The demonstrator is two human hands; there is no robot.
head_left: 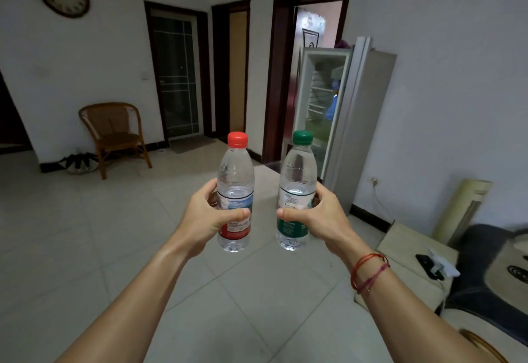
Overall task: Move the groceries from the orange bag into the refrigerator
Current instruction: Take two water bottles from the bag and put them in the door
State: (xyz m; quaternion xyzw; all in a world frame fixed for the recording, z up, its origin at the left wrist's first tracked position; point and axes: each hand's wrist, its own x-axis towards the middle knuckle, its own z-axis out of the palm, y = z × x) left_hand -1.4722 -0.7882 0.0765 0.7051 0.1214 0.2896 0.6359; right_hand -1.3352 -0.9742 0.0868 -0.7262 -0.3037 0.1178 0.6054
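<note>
My left hand (208, 216) grips a clear water bottle with a red cap (235, 174) around its label, held upright in front of me. Beside it my right hand (317, 216) grips a second clear water bottle with a green cap (298, 168), also upright. Across the tiled floor, by the right wall, stands the white refrigerator (368, 111) with its door (323, 99) swung open; wire shelves and something blue show inside. The orange bag is out of view.
A wicker chair (114, 134) stands against the far wall at left, with dark doorways (175, 76) behind. Low at the right lie a cushion with a phone (428, 265), a dark sofa edge (485, 277) and a cream standing fan unit (468, 208).
</note>
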